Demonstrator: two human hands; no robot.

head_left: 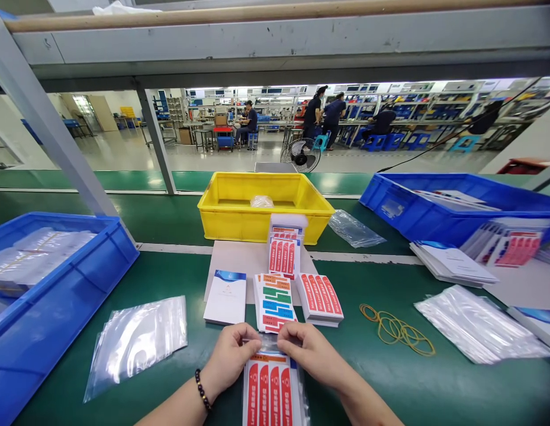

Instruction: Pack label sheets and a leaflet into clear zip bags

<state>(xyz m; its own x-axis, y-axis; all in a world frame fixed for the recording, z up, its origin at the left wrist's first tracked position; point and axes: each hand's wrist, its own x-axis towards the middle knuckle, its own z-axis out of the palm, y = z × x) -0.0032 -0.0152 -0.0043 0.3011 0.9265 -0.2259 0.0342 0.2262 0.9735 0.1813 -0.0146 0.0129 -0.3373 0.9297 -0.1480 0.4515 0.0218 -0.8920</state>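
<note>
A clear plastic bag [269, 342] with red-and-white label sheets [270, 390] inside lies at the table's near edge. At its upper end, my left hand [232, 355] pinches the left side of the opening and my right hand [312, 352] pinches the right side. Just beyond my fingers is a stack of multicoloured label sheets [276, 302]. A pile of white booklets [225, 299] with a blue top stands to its left, and a stack of red label sheets [319, 299] to its right. More red label sheets [283, 254] lean behind them.
A yellow bin [266, 220] stands ahead. Blue bins [92, 260] flank the table, the right blue bin [390, 216] tilted. Empty plastic bags [141, 337] lie left; rubber bands [399, 331] and more bags [474, 325] lie right. A metal post [154, 139] rises ahead. Several people work beyond.
</note>
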